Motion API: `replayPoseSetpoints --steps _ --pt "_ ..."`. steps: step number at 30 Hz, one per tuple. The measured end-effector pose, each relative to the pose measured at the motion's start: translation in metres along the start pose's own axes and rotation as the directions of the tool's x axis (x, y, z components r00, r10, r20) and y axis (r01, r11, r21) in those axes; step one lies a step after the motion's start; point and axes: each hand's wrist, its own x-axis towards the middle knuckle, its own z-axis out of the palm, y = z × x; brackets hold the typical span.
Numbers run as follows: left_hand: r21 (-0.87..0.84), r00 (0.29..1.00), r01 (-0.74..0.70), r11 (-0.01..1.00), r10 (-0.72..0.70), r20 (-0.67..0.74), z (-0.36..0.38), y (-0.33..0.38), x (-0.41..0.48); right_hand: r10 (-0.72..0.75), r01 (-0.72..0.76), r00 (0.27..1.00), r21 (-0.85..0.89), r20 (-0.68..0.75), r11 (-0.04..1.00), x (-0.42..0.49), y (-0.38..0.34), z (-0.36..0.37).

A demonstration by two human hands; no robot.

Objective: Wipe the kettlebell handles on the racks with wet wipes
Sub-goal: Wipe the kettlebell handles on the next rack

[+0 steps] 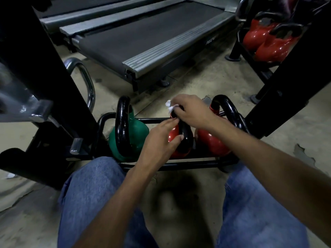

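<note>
Three kettlebells sit on a low black rack [179, 166] in front of my knees. The green kettlebell [138, 133] is on the left, a red kettlebell [172, 136] in the middle and another red kettlebell [211, 142] on the right, all with black handles. My right hand [191, 111] presses a white wet wipe [170, 105] onto the top of the middle kettlebell's handle [185, 138]. My left hand [161, 140] rests on the near side of that same kettlebell, with the thumb on the handle's side and the fingers stretched over the red body.
A treadmill [143, 36] lies on the floor beyond the rack. Black rack uprights rise at left [44, 72] and right [290, 86]. More red kettlebells [268, 43] sit on a second rack at top right. A chrome tube loop [86, 81] stands left of the green kettlebell.
</note>
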Motion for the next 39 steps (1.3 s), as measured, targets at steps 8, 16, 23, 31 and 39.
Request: replayPoseSetpoints --steps 8,16,23,31,39 --pt "-0.038 0.997 0.06 0.997 -0.061 -0.041 -0.002 0.003 -0.006 0.095 -0.017 0.941 0.235 -0.324 0.972 -0.102 -0.024 0.031" --pt "-0.022 0.999 -0.007 1.0 0.006 -0.047 0.001 0.0 -0.002 0.658 -0.285 0.733 0.798 -0.176 0.531 -0.102 -0.038 0.041" --pt "0.106 0.97 -0.228 0.968 0.236 -0.065 0.017 0.014 -0.012 0.602 -0.291 0.775 0.736 -0.192 0.611 -0.136 -0.027 0.029" --pt "0.052 0.952 -0.294 0.954 0.297 -0.077 0.048 0.057 0.01 0.475 -0.19 0.781 0.571 -0.406 0.799 -0.129 0.011 -0.078" --pt "0.16 0.952 -0.232 0.959 0.19 0.24 0.096 0.092 0.057 0.384 -0.395 0.909 0.041 0.163 0.918 -0.013 0.116 -0.109"
